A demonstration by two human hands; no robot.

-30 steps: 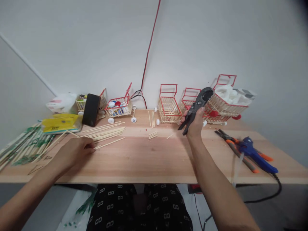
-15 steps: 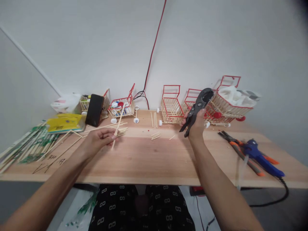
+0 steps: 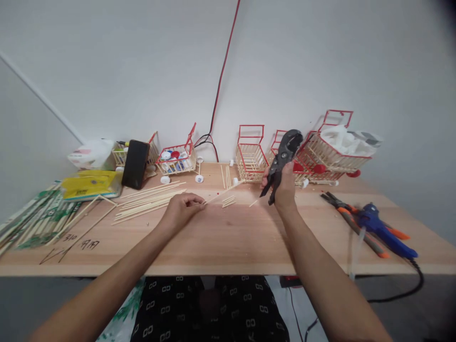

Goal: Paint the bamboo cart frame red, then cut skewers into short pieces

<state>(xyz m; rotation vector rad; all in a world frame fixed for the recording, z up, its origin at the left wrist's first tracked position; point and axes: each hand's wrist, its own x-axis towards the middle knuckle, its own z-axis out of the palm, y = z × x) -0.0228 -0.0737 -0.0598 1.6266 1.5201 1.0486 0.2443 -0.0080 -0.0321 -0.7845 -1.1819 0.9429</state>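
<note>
My left hand [image 3: 185, 209] pinches one end of a thin wooden stick [image 3: 223, 192], which points to the right and away from me, over the table. Just beyond its tip region lie several short cut sticks [image 3: 228, 201] and a few longer ones [image 3: 228, 176]. My right hand [image 3: 285, 187] is wrapped around the handles of a black cutter [image 3: 284, 159], held up above the table with its curved jaw at the top. To the left of my left hand rests a spread of long sticks [image 3: 142, 207].
Miniature stick-built carts with red trim [image 3: 251, 159] line the wall. Pliers [image 3: 351, 223] and a blue glue gun [image 3: 383, 228] lie at right. At left are a leaning phone [image 3: 136, 164], a yellow packet [image 3: 93, 184] and green-wrapped stick bundles [image 3: 50, 213].
My left hand has moved right, toward the table's middle, and the stick has swung from steeply upright to a low slant. My right hand still grips the cutter in nearly the same place.
</note>
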